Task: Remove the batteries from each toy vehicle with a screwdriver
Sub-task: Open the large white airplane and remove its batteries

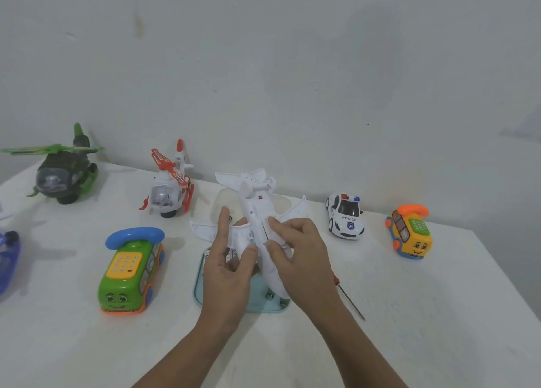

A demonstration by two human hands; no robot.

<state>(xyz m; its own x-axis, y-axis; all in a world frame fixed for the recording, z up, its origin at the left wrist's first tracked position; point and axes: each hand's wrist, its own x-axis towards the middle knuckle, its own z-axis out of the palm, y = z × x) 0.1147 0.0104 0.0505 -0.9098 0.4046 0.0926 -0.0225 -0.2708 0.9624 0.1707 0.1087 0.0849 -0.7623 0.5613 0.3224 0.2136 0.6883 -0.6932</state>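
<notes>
Plane (257,209): white, belly up, nose toward you, tail toward the wall. You hold it off the table (409,314), over the tray (263,307).

Left hand (227,273): grips the plane from its left side. The thumb lies on the belly, the forefinger points up past the wing, and the other fingers go under the fuselage.

Right hand (301,250): fingers curled, with thumb and forefinger pinching the plane at a belly panel (275,233). A dark gap runs along the panel's left edge. You cannot tell whether the panel is loose.

Tray: clear bluish plastic, flat on the table under both hands. Labelled batteries (229,254) show in it between your left fingers; the count is hidden.

Screwdriver (351,301): lies on the table just right of your right wrist, in neither hand. Its tip points toward you, and the red handle is mostly hidden behind the wrist.

Other toys stand on the table, none of them touched:
- green helicopter (63,176), far left
- white helicopter (169,191), beside it
- green bus (131,270), left of the tray
- police car (345,216), right of the plane
- yellow car (409,232), farther right
- blue toy (8,258), cut off by the left edge
</notes>
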